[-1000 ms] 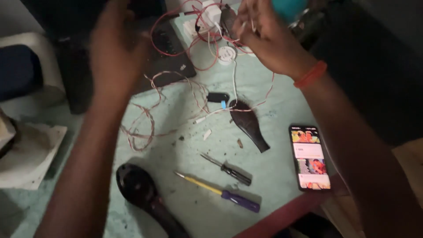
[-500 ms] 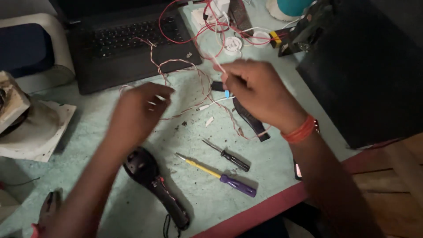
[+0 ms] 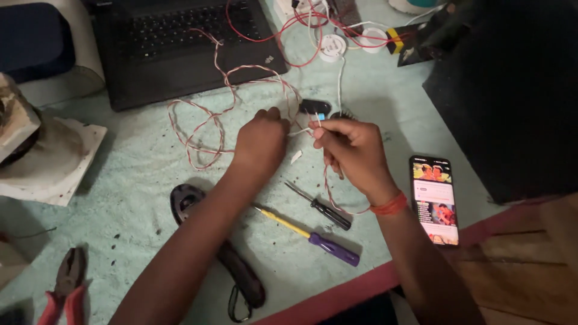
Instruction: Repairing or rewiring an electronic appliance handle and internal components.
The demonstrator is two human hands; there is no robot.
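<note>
Pinching a red-and-white twisted wire (image 3: 208, 129) between left hand (image 3: 260, 141) and right hand (image 3: 352, 150) over the green table (image 3: 132, 198), bare ends apparently not yet joined, screwdrivers (image 3: 307, 232) lying untouched just below.

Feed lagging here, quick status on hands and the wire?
Left hand and right hand both pinching the twisted red-white wire. Wire ends between fingers. Screwdrivers lie below, clear.
</note>
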